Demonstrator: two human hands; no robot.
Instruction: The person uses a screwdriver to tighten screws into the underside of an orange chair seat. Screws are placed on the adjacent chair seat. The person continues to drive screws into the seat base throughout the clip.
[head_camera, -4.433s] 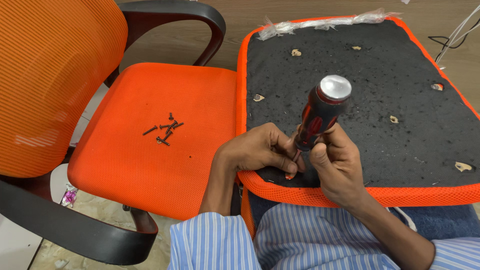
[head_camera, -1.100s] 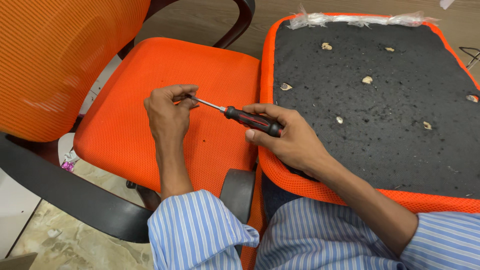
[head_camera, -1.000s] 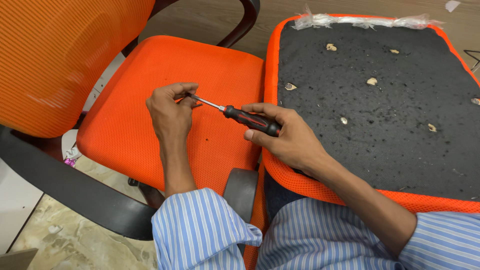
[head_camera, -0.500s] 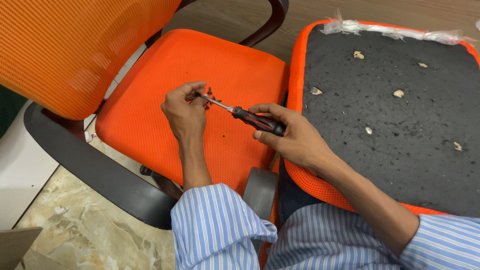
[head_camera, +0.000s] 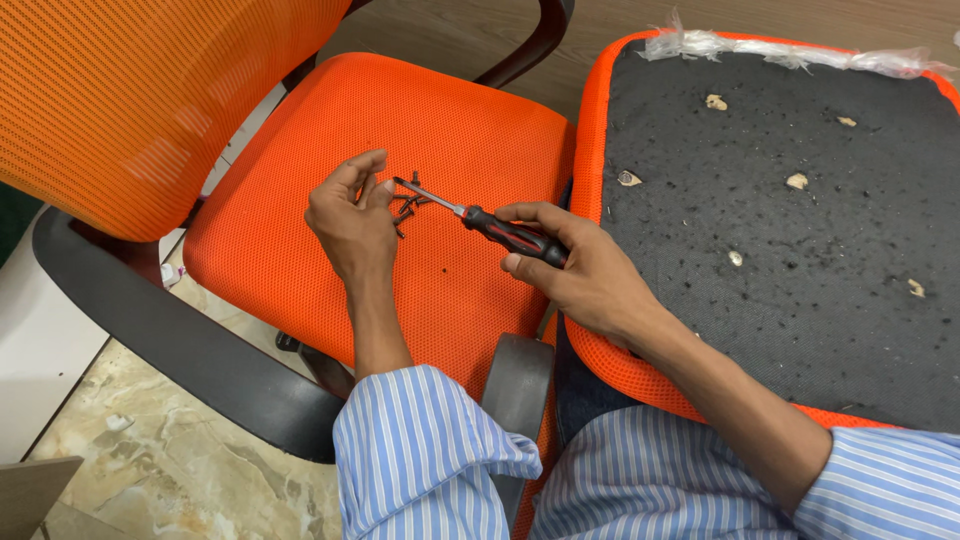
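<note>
On the far left is the orange mesh back of a chair, with a black armrest below it. Next comes the orange seat. The left hand hovers over the seat with its fingers loosely curled, and I cannot tell if it holds anything. Just beside its fingertips lies a little pile of dark screws on the seat. The metal tip of a screwdriver points at that pile. The right hand is wrapped tight around its black and red handle. Farthest right lies a black padded panel with an orange rim.
</note>
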